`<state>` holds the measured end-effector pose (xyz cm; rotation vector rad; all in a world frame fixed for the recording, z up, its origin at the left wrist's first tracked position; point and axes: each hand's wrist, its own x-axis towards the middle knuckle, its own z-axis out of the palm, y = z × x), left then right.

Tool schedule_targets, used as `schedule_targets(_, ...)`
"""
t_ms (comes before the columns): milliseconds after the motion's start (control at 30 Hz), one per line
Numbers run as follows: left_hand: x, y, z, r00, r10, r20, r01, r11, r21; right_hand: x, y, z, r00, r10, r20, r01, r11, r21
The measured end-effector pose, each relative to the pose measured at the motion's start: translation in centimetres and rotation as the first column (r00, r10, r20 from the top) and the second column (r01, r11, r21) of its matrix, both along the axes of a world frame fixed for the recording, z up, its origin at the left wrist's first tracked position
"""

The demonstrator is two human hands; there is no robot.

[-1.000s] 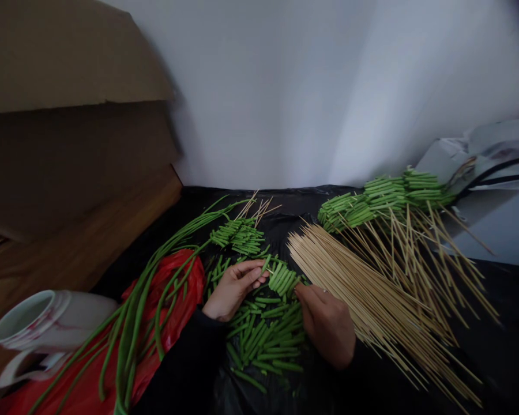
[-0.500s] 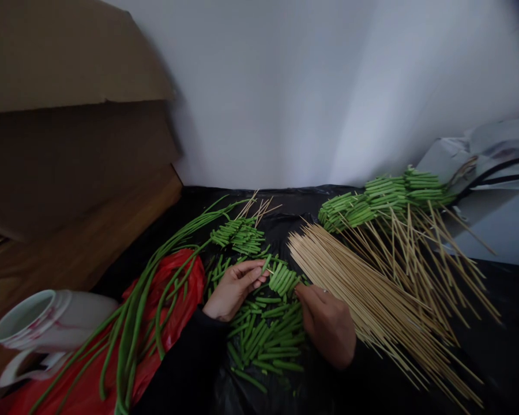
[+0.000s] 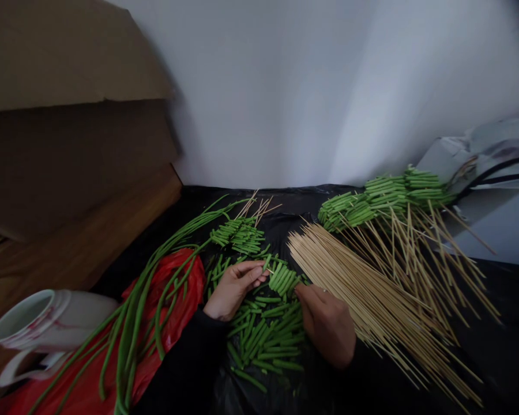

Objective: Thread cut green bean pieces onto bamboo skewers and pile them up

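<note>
Over black plastic (image 3: 303, 202) by a pale wall (image 3: 263, 104), left hand (image 3: 234, 289) closed on bean piece (image 3: 266, 263), right hand (image 3: 328, 324) on loaded skewer (image 3: 282, 279).

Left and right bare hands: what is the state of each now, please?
Left hand: closed, pinching a short green bean piece.
Right hand: closed, apparently holding the thin pale wooden skewer; grip partly hidden.
</note>
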<state>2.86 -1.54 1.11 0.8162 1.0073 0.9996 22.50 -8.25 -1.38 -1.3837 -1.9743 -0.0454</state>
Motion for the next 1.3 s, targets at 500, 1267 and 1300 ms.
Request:
schedule_targets(500, 0.43, -0.06, -0.19, 0.998, 0.018, -0.061, -0.018, 1.0, 0.012, -0.13, -0.07, -0.11, 0.999, -0.005, 0.037, 0.004, 1.0, 0.008)
schedule_targets(1267, 0.04, 0.14, -0.97, 1.0, 0.004, -0.004, -0.004, 0.999, -0.033, -0.14, -0.11, -0.1, 1.0, 0.025, -0.012, -0.025, 1.0, -0.01)
schedule_targets(1300, 0.02, 0.15, -0.93, 1.0, 0.006, 0.005, -0.005, 0.999, -0.042, -0.16, -0.14, -0.11, 1.0, 0.028, -0.015, -0.028, 1.0, -0.011)
